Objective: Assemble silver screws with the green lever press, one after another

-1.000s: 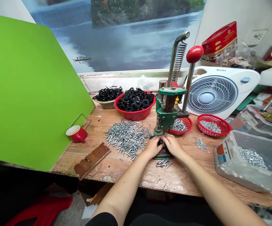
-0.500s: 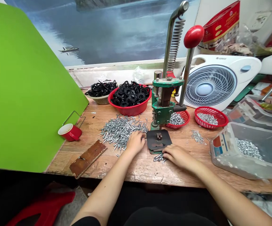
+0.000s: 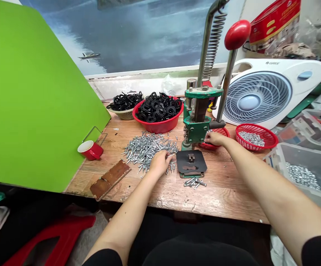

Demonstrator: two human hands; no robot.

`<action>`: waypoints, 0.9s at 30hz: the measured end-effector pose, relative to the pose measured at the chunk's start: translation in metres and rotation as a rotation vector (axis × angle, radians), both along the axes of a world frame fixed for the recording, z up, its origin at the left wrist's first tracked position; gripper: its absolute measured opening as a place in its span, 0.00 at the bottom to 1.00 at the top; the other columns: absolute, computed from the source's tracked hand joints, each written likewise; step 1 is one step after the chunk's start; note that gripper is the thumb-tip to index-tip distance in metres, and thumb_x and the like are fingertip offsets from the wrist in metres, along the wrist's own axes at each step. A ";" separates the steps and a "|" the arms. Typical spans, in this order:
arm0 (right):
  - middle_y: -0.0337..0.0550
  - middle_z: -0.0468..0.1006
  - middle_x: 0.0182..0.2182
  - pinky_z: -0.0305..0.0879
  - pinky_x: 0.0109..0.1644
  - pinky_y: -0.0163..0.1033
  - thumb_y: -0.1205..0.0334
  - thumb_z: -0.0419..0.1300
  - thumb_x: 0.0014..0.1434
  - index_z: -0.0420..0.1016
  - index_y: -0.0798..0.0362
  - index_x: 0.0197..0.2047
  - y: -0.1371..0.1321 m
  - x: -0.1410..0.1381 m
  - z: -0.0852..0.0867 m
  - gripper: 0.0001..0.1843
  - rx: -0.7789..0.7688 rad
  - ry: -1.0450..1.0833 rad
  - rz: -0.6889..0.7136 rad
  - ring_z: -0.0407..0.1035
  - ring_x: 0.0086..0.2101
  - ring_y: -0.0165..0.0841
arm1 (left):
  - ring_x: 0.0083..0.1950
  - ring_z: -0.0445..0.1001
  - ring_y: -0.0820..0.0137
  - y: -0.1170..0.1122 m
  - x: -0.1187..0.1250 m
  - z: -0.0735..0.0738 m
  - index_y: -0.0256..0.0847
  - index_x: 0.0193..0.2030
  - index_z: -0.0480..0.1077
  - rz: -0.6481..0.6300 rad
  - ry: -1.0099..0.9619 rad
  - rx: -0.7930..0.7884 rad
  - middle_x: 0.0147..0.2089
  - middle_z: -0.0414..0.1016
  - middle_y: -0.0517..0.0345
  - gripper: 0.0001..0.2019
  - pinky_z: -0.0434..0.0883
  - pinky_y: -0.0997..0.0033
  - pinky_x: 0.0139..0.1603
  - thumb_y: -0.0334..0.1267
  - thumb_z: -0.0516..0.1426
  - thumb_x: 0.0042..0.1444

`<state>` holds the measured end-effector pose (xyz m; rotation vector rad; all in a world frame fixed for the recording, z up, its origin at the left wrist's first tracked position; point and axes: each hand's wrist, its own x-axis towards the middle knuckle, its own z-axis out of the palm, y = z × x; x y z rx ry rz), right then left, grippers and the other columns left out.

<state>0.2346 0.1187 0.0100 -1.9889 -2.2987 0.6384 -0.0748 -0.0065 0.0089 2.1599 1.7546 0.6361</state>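
Note:
My left hand [image 3: 160, 163] is closed in a pinch at the right edge of a pile of silvery screw-like metal pieces [image 3: 142, 147]. One slim metal piece [image 3: 172, 154] pokes out from its fingertips. My right hand [image 3: 215, 139] reaches into a small red basket [image 3: 223, 131] behind the hand press, fingers drawn together; what they hold is hidden. Between the hands stands the green lever press [image 3: 196, 129], its black base plate [image 3: 184, 162] carrying a small metal block [image 3: 191, 158]. In front of the plate lies a small heap of metal eye pieces [image 3: 195, 182].
Black rings fill a red bowl [image 3: 160, 127] and a beige basket [image 3: 125, 115] at the back. To the right are another red basket [image 3: 257, 146], a white fan [image 3: 293, 79] and a clear bin [image 3: 285, 155]. A red mug [image 3: 92, 151] and wooden board [image 3: 110, 180] lie left.
My right hand has left the small heap before the plate and moved up and right into the red basket. My left hand stays by the pile, now showing a metal piece. The view has shifted slightly.

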 end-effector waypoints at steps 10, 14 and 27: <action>0.48 0.74 0.33 0.60 0.42 0.38 0.58 0.62 0.45 0.74 0.58 0.34 -0.001 0.001 -0.004 0.13 0.027 0.009 -0.091 0.67 0.34 0.36 | 0.34 0.71 0.73 -0.036 0.024 -0.024 0.36 0.46 0.66 0.015 -1.098 -0.450 0.35 0.72 0.55 0.17 0.67 0.73 0.37 0.39 0.56 0.49; 0.51 0.73 0.37 0.60 0.43 0.40 0.54 0.52 0.55 0.72 0.58 0.39 -0.023 -0.003 0.009 0.17 0.170 0.068 -0.186 0.67 0.38 0.38 | 0.31 0.69 0.75 -0.044 0.026 -0.022 0.34 0.46 0.68 0.056 -1.198 -0.481 0.35 0.73 0.54 0.22 0.65 0.75 0.33 0.42 0.61 0.45; 0.46 0.69 0.40 0.59 0.49 0.37 0.61 0.48 0.60 0.72 0.53 0.42 -0.131 -0.077 0.020 0.14 0.406 0.181 0.353 0.63 0.42 0.32 | 0.28 0.68 0.79 -0.036 0.044 -0.005 0.33 0.42 0.72 0.146 -1.517 -0.710 0.33 0.73 0.52 0.15 0.64 0.81 0.29 0.39 0.59 0.49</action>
